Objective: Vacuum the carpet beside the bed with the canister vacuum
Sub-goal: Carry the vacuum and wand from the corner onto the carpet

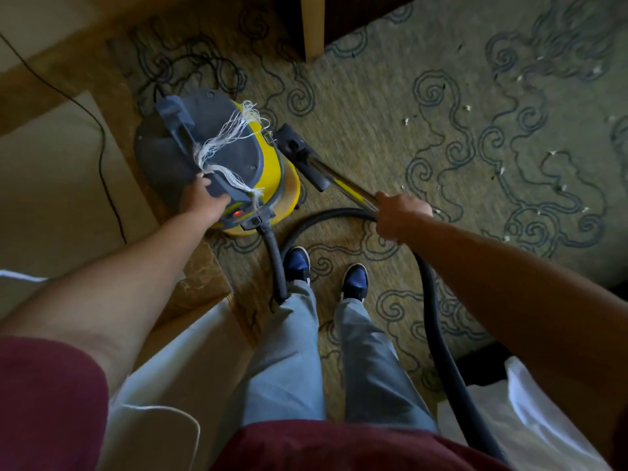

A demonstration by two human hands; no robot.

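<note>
A yellow canister vacuum (pixel 272 171) with a grey lid stands on the patterned carpet (pixel 390 107), white threads wound on its handle and a red light lit near its base. My left hand (pixel 202 198) grips the near end of the lid handle. My right hand (pixel 399 215) is closed around the metal wand (pixel 343 185), whose dark floor head (pixel 299 151) rests on the carpet just right of the canister. The black hose (pixel 431 300) loops from the canister front past my feet to the wand.
Small white scraps (pixel 530 137) lie scattered on the carpet to the right. A wooden furniture leg (pixel 312 25) stands at the top. Beige furniture with a black cable (pixel 102 144) fills the left. White bedding (pixel 530 419) shows at the lower right, and a cord tangle (pixel 204 69) lies behind the canister.
</note>
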